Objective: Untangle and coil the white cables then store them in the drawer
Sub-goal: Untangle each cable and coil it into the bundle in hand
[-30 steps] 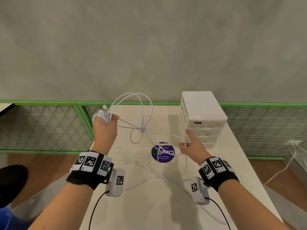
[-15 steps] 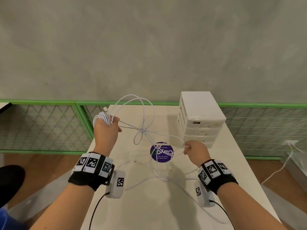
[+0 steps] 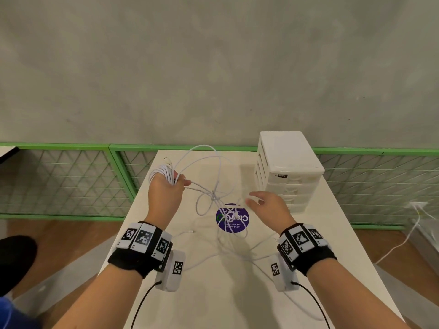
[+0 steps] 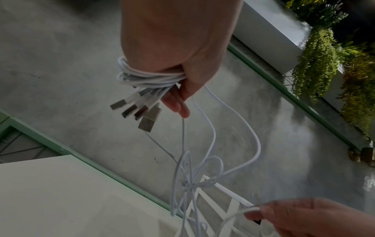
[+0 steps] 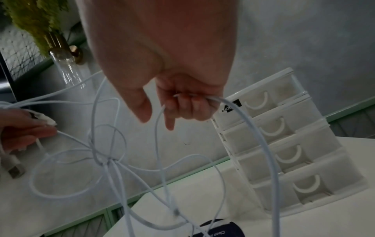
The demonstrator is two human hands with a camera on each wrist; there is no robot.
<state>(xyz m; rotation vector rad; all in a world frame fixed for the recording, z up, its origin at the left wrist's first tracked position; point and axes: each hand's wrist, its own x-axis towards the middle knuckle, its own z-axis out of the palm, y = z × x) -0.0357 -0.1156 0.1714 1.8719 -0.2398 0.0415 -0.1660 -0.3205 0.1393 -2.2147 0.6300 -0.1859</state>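
The right hand (image 3: 268, 207) has come in from beside the drawer unit (image 3: 288, 169) toward the knot (image 3: 213, 194), fingers curled round a loose strand. The left hand (image 3: 166, 193) still clasps the coiled cables (image 3: 161, 173) above the table (image 3: 237, 293); untangling continues.

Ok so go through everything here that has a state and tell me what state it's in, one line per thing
left hand: grips a coiled bundle of white cables, four plugs sticking out
right hand: fingers curled round one loose cable strand
knot: still tangled, hanging in the air between the hands
drawer unit: upright on the table, all four drawers closed
loose cable ends: lying slack on the table
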